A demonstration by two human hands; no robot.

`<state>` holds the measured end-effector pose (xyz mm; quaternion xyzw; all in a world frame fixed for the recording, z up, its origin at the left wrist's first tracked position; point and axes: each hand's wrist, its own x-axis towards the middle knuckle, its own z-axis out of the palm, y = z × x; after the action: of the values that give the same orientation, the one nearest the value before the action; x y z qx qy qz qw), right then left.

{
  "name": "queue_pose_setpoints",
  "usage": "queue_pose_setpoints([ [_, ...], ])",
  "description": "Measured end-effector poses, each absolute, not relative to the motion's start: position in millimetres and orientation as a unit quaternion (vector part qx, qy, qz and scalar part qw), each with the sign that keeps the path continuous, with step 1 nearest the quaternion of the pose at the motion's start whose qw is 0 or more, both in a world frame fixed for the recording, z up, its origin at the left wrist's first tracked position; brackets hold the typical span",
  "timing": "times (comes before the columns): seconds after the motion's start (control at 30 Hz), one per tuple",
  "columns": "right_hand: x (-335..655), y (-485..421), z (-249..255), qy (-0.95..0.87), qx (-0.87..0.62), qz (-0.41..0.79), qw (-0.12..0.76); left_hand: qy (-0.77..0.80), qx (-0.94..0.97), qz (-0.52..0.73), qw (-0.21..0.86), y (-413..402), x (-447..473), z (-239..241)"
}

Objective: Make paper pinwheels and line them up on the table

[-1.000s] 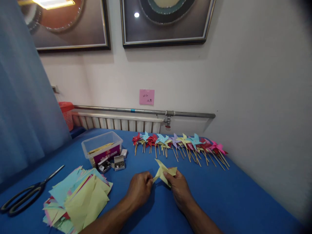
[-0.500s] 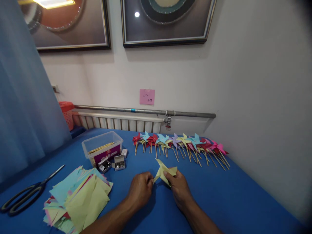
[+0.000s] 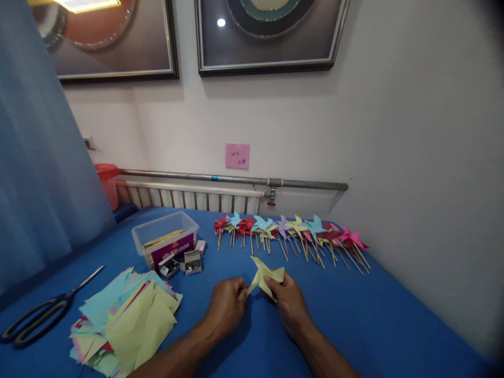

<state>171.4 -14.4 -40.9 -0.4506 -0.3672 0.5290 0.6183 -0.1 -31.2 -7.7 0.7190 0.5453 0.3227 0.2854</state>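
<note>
Right of the paper stack, left hand and right hand pinch a yellow pinwheel; hard tugging could tear it.

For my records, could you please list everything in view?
Table: one, blue, below
Paper pinwheel: one, pale yellow, front centre
Pinwheels on sticks: many, mixed colours, table's back
Paper pile: one, mixed colours, front left
Scissors: one, dark handles, far left
Tub: one, clear, purple label, back left
Sticks: several, tan, in tub
Small boxes: three, pale, beside tub
Wall: one, whitish, behind
Framed pictures: two, dark frames, on wall
Note: one, pink, on wall
Radiator: one, white, behind table
Pipe: one, grey, above radiator
Curtain: one, blue, far left
Basket: one, red, back left
Left hand: one, bare, at pinwheel's tip
Right hand: one, bare, holding pinwheel
</note>
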Motion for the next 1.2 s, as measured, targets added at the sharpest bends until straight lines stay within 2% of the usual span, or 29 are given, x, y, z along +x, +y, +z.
queue_pose_setpoints([
  [1.2, 174.2, -6.0, -48.5, -0.406, -0.518, 0.481, 0.58, 0.542, 0.719, 0.325, 0.29, -30.6, 1.3, -11.9],
])
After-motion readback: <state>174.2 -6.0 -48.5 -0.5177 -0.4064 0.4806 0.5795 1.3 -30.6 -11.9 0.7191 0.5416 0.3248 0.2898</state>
